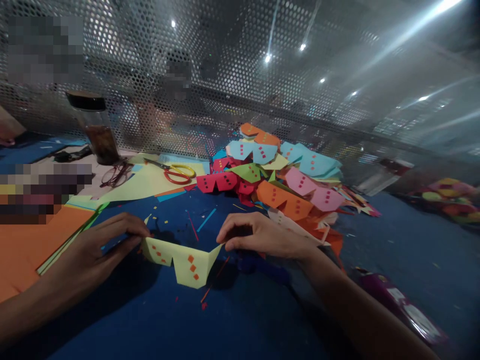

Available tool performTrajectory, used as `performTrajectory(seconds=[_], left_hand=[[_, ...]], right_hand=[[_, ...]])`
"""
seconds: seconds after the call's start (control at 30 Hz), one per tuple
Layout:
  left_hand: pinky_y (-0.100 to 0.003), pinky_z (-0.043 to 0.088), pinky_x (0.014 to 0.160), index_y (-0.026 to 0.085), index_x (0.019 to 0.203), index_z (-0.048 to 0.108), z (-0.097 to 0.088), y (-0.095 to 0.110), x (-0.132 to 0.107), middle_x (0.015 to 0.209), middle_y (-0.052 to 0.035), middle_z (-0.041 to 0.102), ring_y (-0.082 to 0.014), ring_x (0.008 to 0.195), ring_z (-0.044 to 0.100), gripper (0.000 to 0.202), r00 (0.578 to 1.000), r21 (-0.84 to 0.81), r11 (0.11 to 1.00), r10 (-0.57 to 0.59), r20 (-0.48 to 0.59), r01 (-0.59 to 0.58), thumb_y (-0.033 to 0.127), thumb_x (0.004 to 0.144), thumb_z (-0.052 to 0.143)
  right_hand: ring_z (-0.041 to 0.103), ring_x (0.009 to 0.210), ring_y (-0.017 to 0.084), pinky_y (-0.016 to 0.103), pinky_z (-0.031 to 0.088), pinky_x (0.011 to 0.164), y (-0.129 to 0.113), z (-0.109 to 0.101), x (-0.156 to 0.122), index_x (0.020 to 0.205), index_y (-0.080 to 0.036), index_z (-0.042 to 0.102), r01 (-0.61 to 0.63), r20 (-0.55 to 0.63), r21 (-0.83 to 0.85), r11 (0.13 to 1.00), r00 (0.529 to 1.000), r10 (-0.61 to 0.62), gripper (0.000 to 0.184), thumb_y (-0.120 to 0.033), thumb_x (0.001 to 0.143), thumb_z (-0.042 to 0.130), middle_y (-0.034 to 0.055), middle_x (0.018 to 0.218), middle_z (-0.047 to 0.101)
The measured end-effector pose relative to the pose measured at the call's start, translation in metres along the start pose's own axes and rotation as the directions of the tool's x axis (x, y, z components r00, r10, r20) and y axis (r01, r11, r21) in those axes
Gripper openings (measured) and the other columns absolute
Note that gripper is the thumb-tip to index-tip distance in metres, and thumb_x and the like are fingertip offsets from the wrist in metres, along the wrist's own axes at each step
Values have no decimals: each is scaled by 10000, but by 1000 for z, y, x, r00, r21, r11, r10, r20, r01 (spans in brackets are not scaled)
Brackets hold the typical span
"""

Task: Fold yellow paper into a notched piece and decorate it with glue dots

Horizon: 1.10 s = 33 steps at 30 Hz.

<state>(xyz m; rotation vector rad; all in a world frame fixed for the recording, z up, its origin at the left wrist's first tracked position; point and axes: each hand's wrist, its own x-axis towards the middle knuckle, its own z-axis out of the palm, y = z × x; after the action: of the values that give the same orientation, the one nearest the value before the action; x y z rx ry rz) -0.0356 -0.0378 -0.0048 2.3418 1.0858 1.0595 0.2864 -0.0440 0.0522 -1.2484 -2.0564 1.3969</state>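
Observation:
A pair of pale yellow paper glasses [183, 261] with small orange squares on both halves is held just over the blue surface, its sides bent back. My left hand [101, 245] pinches its left end between thumb and fingers. At the other end, my right hand [262, 235] grips the folded side piece by the tip. Beyond my right hand lies a heap of similar paper glasses in several colours, among them a red pair [215, 182], an orange pair [285, 198] and a pink pair [313, 189].
Yellow-and-red-handled scissors [176, 172] lie on yellow paper near eyeglasses [114, 174] and a dark-lidded jar [99, 130]. Orange paper [48, 240] covers the left side. A purple packet [401, 305] rests at right. Paper scraps dot the blue table [150, 330]. A perforated metal screen [225, 75] rises behind. Another person's hand [9, 127] shows far left.

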Motion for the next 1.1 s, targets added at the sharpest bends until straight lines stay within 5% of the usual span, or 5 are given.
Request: performTrajectory(seconds=[0.3, 0.63, 1.1], left_hand=[[-193, 535, 660, 295, 947, 622, -1, -8, -5, 895, 19, 679, -125, 796, 676, 127, 1000, 7, 1000, -25, 17, 25, 319, 948, 497], [-187, 526, 647, 296, 933, 621, 0, -5, -3, 869, 25, 680, -124, 766, 673, 120, 1000, 23, 1000, -5, 17, 5, 315, 944, 503], [-249, 556, 661, 307, 906, 657, 2, -6, -4, 887, -8, 708, -175, 793, 680, 152, 999, -6, 999, -51, 8, 51, 321, 919, 506]], right_hand=[[613, 871, 142, 302, 497, 840, -6, -5, -2, 1026, -224, 696, -27, -165, -267, 963, 986, -18, 179, -187, 852, 683, 15, 1099, 655], [631, 917, 161, 308, 492, 827, 26, 2, 7, 957, -237, 715, 94, -235, -190, 977, 962, -138, 86, -226, 875, 691, 17, 1023, 674], [620, 844, 148, 300, 472, 784, 23, 2, 7, 863, -232, 719, 145, -171, -187, 972, 969, -177, 61, -201, 885, 671, -5, 896, 689]])
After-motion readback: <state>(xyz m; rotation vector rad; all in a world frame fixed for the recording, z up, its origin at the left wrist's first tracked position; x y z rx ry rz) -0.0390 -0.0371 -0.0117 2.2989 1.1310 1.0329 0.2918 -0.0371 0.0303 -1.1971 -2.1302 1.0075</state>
